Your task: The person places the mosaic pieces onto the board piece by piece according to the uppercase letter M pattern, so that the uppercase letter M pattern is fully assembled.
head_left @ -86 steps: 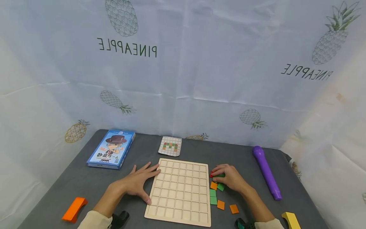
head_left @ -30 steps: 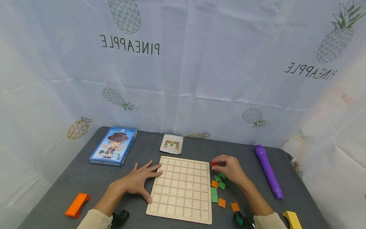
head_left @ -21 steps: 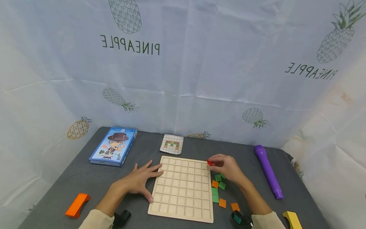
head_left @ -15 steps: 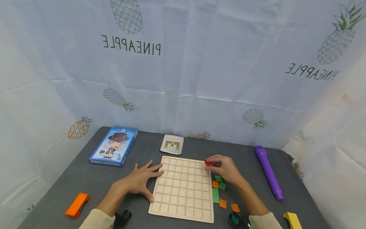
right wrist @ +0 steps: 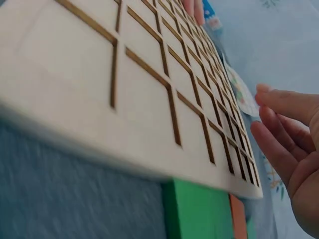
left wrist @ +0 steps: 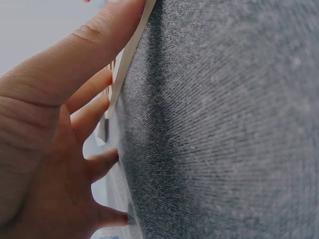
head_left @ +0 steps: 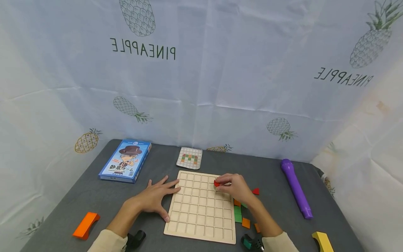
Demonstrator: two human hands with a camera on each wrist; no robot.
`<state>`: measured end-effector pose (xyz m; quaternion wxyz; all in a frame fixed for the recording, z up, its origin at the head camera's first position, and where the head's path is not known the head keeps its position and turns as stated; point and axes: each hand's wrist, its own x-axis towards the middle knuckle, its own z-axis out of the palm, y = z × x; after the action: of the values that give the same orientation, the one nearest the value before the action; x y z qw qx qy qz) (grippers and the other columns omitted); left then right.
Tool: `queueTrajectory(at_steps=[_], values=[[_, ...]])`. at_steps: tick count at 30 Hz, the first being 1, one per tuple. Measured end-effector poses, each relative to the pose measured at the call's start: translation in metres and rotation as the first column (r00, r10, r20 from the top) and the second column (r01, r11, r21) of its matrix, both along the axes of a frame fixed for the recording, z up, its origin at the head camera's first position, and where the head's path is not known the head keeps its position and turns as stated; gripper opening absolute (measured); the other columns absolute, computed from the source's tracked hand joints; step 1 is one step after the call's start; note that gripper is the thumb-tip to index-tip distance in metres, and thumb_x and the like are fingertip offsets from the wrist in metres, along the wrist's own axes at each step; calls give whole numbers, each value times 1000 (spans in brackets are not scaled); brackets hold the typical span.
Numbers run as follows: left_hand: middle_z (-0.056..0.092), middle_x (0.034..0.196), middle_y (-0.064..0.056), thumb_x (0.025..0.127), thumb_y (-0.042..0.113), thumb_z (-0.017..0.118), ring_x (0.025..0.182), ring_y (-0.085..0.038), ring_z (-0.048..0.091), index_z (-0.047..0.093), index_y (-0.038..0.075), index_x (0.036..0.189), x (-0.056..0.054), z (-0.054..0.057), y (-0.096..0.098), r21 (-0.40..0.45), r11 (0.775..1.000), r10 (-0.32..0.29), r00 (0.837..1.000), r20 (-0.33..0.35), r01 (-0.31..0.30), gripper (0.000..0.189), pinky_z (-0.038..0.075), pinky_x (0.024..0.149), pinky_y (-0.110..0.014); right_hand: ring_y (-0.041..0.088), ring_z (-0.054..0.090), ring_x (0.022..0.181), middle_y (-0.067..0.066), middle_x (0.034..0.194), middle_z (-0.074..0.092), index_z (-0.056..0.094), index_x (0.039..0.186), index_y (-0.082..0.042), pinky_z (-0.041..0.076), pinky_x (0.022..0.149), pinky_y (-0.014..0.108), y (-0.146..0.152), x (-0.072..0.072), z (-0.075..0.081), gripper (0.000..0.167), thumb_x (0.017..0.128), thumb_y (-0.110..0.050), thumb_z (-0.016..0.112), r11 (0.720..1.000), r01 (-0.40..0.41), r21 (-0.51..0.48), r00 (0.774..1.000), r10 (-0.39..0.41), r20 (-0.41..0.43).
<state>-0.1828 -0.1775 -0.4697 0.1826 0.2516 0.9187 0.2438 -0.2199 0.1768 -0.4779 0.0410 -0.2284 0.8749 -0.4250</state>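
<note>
A pale wooden grid board (head_left: 199, 217) lies on the dark table in the head view. My left hand (head_left: 153, 200) is spread at its left side, thumb and fingertips touching the edge; the left wrist view shows the thumb (left wrist: 84, 55) against the rim. Over the board's upper right squares, my right hand (head_left: 233, 188) pinches a small red tile (head_left: 216, 183) between thumb and fingers. In the right wrist view the tile is hidden behind the fingers (right wrist: 286, 104). No tiles show in the board's visible squares.
Green tiles (head_left: 238, 214) and orange tiles (head_left: 246, 223) lie right of the board, a red piece (head_left: 256, 191) beyond the right wrist. Around stand a pattern card (head_left: 189, 158), blue game box (head_left: 125, 161), purple microphone-shaped object (head_left: 296, 189), orange block (head_left: 86, 225) and yellow block (head_left: 323, 241).
My right hand has picked up the red tile beside the board and carried it left over the upper right squares. A red piece now shows behind the wrist. My left hand stays at the board's edge.
</note>
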Motion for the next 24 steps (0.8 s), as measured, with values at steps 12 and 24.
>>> queueTrajectory(at_steps=[12,24], values=[[29,171,-1,59,53,94,160,-46,11,48,24,154,-2,-2,1,-15,1000,19,1000,3,-19,110,2,105,-93,29,71,113,9,122,76,81,110,-9,60,82,21,-32,2,-1,23,88,-16,80,996,-84,-32,994,86,74],[29,171,0,59,55,93,160,-46,11,48,26,154,-4,-4,0,-32,999,18,1000,-2,-18,110,2,104,-93,32,65,128,10,132,72,83,104,-9,59,83,21,-58,1,0,18,87,-15,81,994,-94,-62,977,104,186]])
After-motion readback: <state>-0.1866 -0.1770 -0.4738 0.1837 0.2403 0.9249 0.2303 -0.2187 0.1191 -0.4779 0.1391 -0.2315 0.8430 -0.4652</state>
